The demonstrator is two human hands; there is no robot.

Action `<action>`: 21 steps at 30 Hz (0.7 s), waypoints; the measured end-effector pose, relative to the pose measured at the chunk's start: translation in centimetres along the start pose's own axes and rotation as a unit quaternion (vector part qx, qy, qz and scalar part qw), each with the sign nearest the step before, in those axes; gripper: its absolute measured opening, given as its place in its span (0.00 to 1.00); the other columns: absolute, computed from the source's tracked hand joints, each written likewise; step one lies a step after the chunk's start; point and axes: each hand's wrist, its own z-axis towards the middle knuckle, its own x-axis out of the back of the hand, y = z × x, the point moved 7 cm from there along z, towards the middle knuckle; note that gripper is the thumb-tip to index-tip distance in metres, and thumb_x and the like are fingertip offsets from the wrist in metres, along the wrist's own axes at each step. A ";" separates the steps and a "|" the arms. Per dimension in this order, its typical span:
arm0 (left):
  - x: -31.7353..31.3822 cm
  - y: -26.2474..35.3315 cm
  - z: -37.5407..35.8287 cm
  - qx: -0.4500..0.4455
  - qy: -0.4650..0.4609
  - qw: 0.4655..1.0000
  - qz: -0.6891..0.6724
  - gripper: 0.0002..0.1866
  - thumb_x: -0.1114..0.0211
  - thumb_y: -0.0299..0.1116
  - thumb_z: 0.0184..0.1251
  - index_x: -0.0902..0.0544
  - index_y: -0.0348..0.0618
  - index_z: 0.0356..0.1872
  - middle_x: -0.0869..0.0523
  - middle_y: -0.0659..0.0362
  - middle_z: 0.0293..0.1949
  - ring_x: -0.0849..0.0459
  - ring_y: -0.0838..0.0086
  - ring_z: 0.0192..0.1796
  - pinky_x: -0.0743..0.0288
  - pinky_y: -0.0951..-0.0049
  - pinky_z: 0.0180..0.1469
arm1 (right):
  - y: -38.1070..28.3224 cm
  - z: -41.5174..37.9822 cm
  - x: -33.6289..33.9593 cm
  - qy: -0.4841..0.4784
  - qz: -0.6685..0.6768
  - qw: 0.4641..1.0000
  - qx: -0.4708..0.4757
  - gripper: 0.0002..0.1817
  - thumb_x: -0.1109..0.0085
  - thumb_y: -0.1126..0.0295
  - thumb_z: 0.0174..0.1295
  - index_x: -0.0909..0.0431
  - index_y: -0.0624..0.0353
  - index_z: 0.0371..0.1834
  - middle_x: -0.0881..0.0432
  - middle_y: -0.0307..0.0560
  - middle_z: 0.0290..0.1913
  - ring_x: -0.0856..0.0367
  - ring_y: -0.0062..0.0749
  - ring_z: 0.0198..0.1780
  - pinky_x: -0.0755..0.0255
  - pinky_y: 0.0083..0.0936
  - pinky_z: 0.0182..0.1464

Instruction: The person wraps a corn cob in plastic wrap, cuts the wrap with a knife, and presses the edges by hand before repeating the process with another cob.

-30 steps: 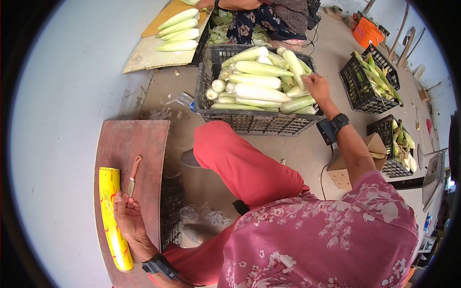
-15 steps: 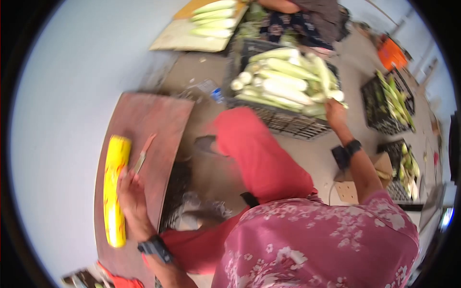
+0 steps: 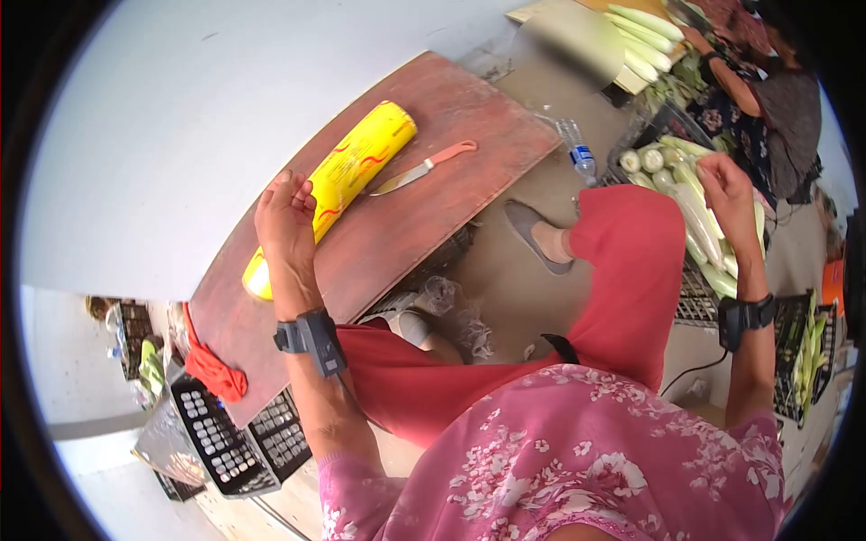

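My left hand (image 3: 287, 215) is raised beside the yellow printed roll (image 3: 347, 171), its fingers loosely bent and apart, with nothing visible in them. The roll lies lengthwise on the reddish-brown board (image 3: 397, 243). To its right rests a knife (image 3: 428, 168) with an orange-red handle, its blade toward the roll. Over the black crate (image 3: 696, 293) my right hand (image 3: 729, 194) has its fingers bent and pressed together; anything between them is hidden. Long pale green vegetables (image 3: 690, 212) resembling corn ears fill that crate.
A water bottle (image 3: 577, 153) lies beyond the board. Red cloth (image 3: 215, 368) hangs at its near left end, by black crates (image 3: 221, 437). Another person (image 3: 785, 117) works at the upper right, near more pale vegetables (image 3: 645, 41). Plastic scraps (image 3: 469, 329) lie below the board.
The view has swung right to left, so the board now shows nearer the centre. My left hand has moved off the knife side to the roll's other side. My right hand has lifted from the vegetables.
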 end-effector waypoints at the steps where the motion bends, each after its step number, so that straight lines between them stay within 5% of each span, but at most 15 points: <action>1: 1.0 0.3 0.2 -0.015 0.016 1.000 0.022 0.05 0.37 0.29 0.69 0.23 0.40 0.40 0.17 0.59 0.35 0.19 0.78 0.34 0.25 0.81 0.35 | -3.0 1.5 -1.8 -0.029 0.007 0.999 0.027 0.02 0.44 0.76 0.66 0.23 0.63 0.38 0.25 0.31 0.29 0.33 0.10 0.26 0.38 0.14 0.27; 2: 2.1 0.3 0.5 -0.029 0.031 0.998 0.043 0.05 0.37 0.29 0.69 0.22 0.40 0.40 0.16 0.60 0.35 0.19 0.79 0.33 0.25 0.82 0.34 | -5.7 2.9 -3.7 -0.056 -0.004 0.989 0.137 0.03 0.43 0.76 0.65 0.24 0.63 0.39 0.25 0.32 0.29 0.31 0.13 0.29 0.35 0.16 0.30; 4: 4.0 0.3 0.6 -0.042 0.060 0.993 0.098 0.04 0.36 0.29 0.68 0.21 0.40 0.39 0.16 0.60 0.35 0.19 0.80 0.32 0.26 0.83 0.33 | -9.1 5.0 -7.7 -0.159 -0.046 0.978 0.125 0.07 0.39 0.74 0.61 0.23 0.62 0.41 0.24 0.37 0.28 0.27 0.18 0.31 0.31 0.19 0.34; 8: 6.1 -0.3 0.2 -0.026 0.084 0.975 0.205 0.05 0.35 0.29 0.66 0.20 0.39 0.38 0.15 0.60 0.34 0.18 0.80 0.30 0.29 0.83 0.32 | -15.8 6.0 -16.9 -0.289 -0.090 0.903 0.306 0.10 0.40 0.72 0.58 0.23 0.63 0.41 0.20 0.51 0.31 0.20 0.44 0.33 0.27 0.36 0.39; 10: 6.3 -0.9 0.4 -0.007 0.078 0.967 0.244 0.06 0.34 0.28 0.64 0.19 0.39 0.39 0.15 0.61 0.33 0.18 0.80 0.29 0.29 0.83 0.31 | -17.2 5.8 -21.4 -0.315 -0.070 0.871 0.371 0.10 0.39 0.74 0.55 0.25 0.63 0.40 0.21 0.53 0.32 0.22 0.48 0.36 0.29 0.39 0.41; 16: 3.5 -2.1 1.0 -0.042 0.033 0.944 0.325 0.07 0.33 0.28 0.63 0.18 0.35 0.38 0.16 0.60 0.31 0.19 0.78 0.30 0.25 0.78 0.34 | -14.2 6.6 -32.6 -0.445 -0.128 0.849 0.254 0.14 0.38 0.70 0.59 0.22 0.59 0.48 0.23 0.56 0.50 0.27 0.53 0.57 0.33 0.45 0.57; 21: 0.6 -2.9 1.6 -0.130 -0.009 0.880 0.457 0.08 0.32 0.29 0.61 0.17 0.35 0.36 0.14 0.58 0.31 0.20 0.78 0.30 0.24 0.75 0.38 | -11.3 7.8 -35.5 -0.401 -0.281 0.845 0.213 0.19 0.39 0.71 0.60 0.26 0.60 0.55 0.29 0.54 0.60 0.32 0.55 0.64 0.35 0.50 0.62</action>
